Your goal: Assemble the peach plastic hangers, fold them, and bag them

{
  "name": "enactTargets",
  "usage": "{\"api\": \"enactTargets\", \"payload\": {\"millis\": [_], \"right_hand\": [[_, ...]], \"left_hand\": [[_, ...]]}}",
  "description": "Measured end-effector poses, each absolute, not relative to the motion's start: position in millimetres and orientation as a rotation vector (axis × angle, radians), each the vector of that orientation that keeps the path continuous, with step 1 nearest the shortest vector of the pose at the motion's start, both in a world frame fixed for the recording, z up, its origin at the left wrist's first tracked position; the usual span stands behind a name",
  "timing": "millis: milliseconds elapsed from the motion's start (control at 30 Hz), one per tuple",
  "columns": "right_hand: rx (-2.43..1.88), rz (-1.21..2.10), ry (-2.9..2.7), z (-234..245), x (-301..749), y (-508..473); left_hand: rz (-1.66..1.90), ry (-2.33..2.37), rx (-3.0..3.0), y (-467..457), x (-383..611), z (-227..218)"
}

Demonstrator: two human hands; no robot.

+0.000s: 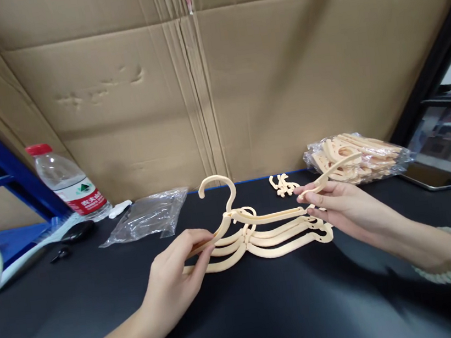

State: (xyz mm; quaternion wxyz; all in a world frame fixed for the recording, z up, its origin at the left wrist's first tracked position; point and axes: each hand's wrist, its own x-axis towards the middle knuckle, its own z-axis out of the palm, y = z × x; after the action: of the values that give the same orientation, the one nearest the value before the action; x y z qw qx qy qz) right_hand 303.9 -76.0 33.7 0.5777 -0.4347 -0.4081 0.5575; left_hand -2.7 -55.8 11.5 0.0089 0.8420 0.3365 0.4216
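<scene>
A cream plastic hanger [258, 231] made of several linked tiers lies over the black table [268, 307], its hook up. My left hand [177, 278] pinches the left arm of the upper tier. My right hand [338, 207] grips the right end of that tier and also holds a separate cream hanger piece [336, 170] that sticks up and to the right.
A clear bag of more cream hanger parts [357, 157] sits at the back right, with small loose cream connectors [282, 185] beside it. An empty plastic bag [148, 215] and a water bottle [67, 181] stand at the back left. A cardboard wall [214, 82] closes the rear.
</scene>
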Motion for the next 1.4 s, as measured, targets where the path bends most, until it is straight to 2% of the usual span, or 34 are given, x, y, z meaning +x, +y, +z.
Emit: {"api": "enactTargets", "payload": {"millis": [233,467,1400], "right_hand": [[-1.025,1.376,-1.076,39.6,314.1,-74.1],[-0.988,1.638,-1.086,41.9,315.7,-75.1],[-1.069,1.713,-1.103,41.0,321.8,-70.9]], "left_hand": [[1.360,1.015,2.650,-55.9,-4.2,9.6],[1.377,0.984,2.676,-56.4,-5.8,8.3],[1.408,0.930,2.726,-59.9,-3.2,12.4]]}}
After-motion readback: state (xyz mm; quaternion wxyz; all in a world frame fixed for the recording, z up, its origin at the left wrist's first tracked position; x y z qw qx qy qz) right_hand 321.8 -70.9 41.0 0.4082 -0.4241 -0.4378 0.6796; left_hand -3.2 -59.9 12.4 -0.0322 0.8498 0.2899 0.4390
